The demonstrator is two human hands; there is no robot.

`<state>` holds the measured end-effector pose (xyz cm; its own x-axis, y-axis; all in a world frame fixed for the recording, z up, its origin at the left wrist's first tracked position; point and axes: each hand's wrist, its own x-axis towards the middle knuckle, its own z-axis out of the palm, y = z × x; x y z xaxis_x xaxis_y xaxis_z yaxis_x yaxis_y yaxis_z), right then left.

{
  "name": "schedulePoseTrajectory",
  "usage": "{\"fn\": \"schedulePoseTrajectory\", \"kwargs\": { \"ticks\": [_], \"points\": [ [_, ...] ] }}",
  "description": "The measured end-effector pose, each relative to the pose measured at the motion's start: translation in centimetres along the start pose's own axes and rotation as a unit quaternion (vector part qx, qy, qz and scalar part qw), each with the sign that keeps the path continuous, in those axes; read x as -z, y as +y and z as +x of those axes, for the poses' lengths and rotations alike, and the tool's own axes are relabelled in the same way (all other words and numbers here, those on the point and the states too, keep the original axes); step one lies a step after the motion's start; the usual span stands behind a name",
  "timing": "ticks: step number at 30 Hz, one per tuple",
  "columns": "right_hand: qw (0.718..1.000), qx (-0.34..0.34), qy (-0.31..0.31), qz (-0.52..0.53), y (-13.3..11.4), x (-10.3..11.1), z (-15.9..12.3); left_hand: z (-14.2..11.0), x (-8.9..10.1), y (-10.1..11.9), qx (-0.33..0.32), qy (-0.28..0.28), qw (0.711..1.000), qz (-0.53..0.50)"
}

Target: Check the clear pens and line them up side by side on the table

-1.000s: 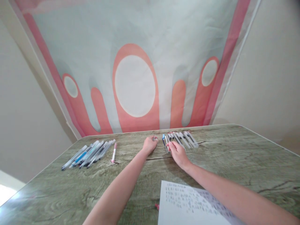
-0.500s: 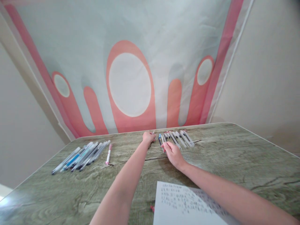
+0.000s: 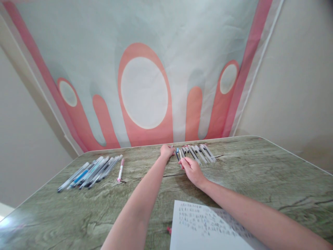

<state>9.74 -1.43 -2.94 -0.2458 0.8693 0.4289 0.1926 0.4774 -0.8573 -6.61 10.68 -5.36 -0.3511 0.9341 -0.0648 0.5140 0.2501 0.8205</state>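
Note:
My left hand (image 3: pixel 167 151) is closed at the back of the table, at the left end of a row of pens (image 3: pixel 203 152). A thin clear tip pokes out above its fingers, seemingly the end of a pen mostly hidden by the hand. My right hand (image 3: pixel 191 170) has its fingers pinched at the lower end of a light-coloured pen (image 3: pixel 180 155) in that row. Beside it lies a pen with a blue top (image 3: pixel 177 151). The row's other pens are mostly clear with dark parts, lying side by side.
A loose pile of pens (image 3: pixel 91 173) lies at the left, with a pink and white pen (image 3: pixel 120 170) beside it. A handwritten sheet (image 3: pixel 197 229) is near the front, partly under my right forearm. A small red object (image 3: pixel 169 230) touches its left edge. A printed backdrop (image 3: pixel 144 93) hangs behind.
My left hand has shifted slightly right, closer to the row of pens. My right hand stays almost in place at the pen's lower end.

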Motion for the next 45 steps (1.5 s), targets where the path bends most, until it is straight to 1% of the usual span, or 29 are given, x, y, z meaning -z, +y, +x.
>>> {"fn": "schedulePoseTrajectory", "kwargs": {
  "ticks": [6, 11, 14, 17, 19, 21, 23, 25, 27, 30, 33, 35, 40, 42, 45],
  "points": [
    [1.000, -0.003, -0.005, 0.001, -0.1, 0.1, 0.0, -0.2, 0.1, 0.2, 0.009, -0.014, 0.999, -0.036],
    [1.000, -0.003, -0.005, 0.012, -0.1, 0.1, 0.0, -1.1, 0.8, 0.4, 0.010, -0.023, 0.993, -0.114],
    [1.000, -0.004, -0.005, 0.016, 0.0, 0.0, 0.0, -2.3, 1.6, 0.7, 0.007, -0.034, 0.983, -0.178],
    [1.000, -0.006, -0.008, 0.020, 0.2, -0.1, 0.1, -4.6, 2.6, 1.0, -0.003, -0.052, 0.970, -0.238],
    [1.000, -0.010, -0.015, 0.022, 0.2, -0.2, 0.0, -6.6, 3.2, 1.3, -0.008, -0.078, 0.953, -0.293],
    [0.999, -0.020, -0.033, 0.027, 0.1, -0.3, 0.0, -8.8, 3.5, 1.5, 0.003, -0.127, 0.901, -0.415],
    [0.997, -0.030, -0.059, 0.031, 0.0, -0.4, -0.2, -10.8, 3.5, 1.9, 0.012, -0.163, 0.855, -0.493],
    [0.996, -0.030, -0.083, 0.033, 0.0, -0.5, -0.3, -12.2, 3.4, 2.2, 0.014, -0.173, 0.831, -0.528],
    [0.995, -0.024, -0.095, 0.037, 0.0, -0.6, -0.4, -13.0, 3.2, 2.5, 0.008, -0.163, 0.820, -0.548],
    [0.994, -0.017, -0.102, 0.045, 0.1, -0.8, -0.4, -13.2, 3.0, 2.7, 0.005, -0.151, 0.812, -0.563],
    [0.992, -0.011, -0.113, 0.045, 0.4, -1.0, -0.5, -12.7, 3.2, 2.3, 0.009, -0.156, 0.806, -0.570],
    [0.992, -0.013, -0.118, 0.042, 0.4, -1.0, -0.5, -12.2, 3.6, 2.0, 0.014, -0.148, 0.805, -0.575],
    [0.992, -0.022, -0.123, 0.026, 0.4, -0.9, -0.6, -10.8, 4.6, 0.9, 0.025, -0.104, 0.814, -0.570],
    [0.992, -0.024, -0.125, 0.024, 0.3, -0.9, -0.6, -10.4, 4.8, 0.5, 0.022, -0.109, 0.820, -0.562],
    [0.992, -0.024, -0.125, 0.020, 0.3, -0.9, -0.6, -10.2, 4.9, 0.2, 0.012, -0.134, 0.819, -0.557]
  ]
}}
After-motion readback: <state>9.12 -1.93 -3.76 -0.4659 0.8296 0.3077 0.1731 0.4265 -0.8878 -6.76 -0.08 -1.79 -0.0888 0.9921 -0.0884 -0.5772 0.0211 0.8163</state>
